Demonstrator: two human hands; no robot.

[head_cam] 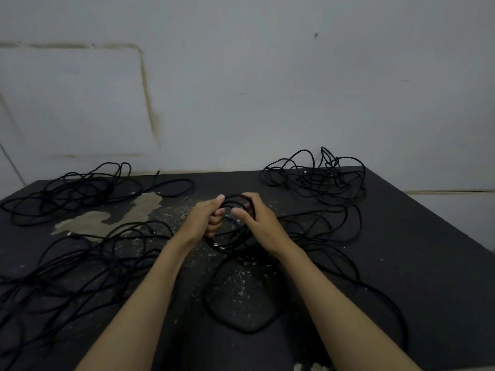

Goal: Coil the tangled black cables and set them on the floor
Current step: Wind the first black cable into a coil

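A small coil of black cable (232, 238) is held upright between both hands above the dark floor mat (401, 263). My left hand (206, 218) grips the coil's left side with curled fingers. My right hand (254, 219) holds its right side, thumb in front and fingers wrapped over the top. Metal connector ends show at the coil's bottom. The cable's loose tail (241, 328) drops from the coil into a big loop on the mat in front of me and runs off to the right.
Tangled black cables lie in separate heaps: one at the back left (69, 191), one at the back right (321, 178), a large one at the near left (67, 274). A pale worn patch (107, 218) marks the mat. A grey wall stands behind.
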